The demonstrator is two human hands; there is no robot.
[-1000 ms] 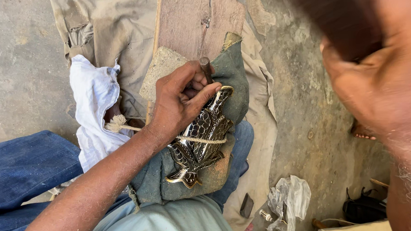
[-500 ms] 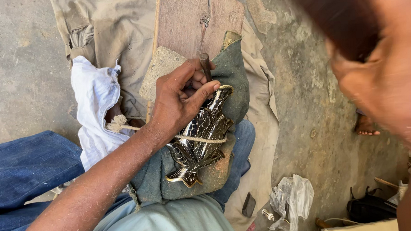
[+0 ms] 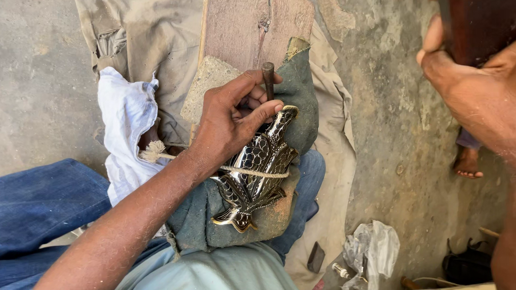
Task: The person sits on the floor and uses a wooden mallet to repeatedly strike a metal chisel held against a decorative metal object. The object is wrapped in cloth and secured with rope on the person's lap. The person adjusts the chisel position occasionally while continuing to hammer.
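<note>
My left hand [image 3: 234, 120] grips a thin dark metal punch [image 3: 268, 76], held upright with its tip on a shiny fish-shaped metal piece [image 3: 253, 174] with an engraved scale pattern. A cord [image 3: 259, 172] ties the piece down onto a green cloth pad [image 3: 302, 103] over my knee. My right hand [image 3: 479, 91] is raised at the upper right, close to the camera, shut on a dark wooden handle [image 3: 479, 17] whose head is out of frame.
A wooden board [image 3: 242, 25] lies on beige cloth [image 3: 151, 40] over a concrete floor [image 3: 33, 84]. A white rag [image 3: 125, 121] sits left of the pad. Crumpled plastic [image 3: 370, 252] and small items lie lower right. Another person's bare foot [image 3: 469, 163] shows at the right.
My right hand with the wooden handle has shifted slightly up and right. My left hand, the punch and the metal piece have stayed put.
</note>
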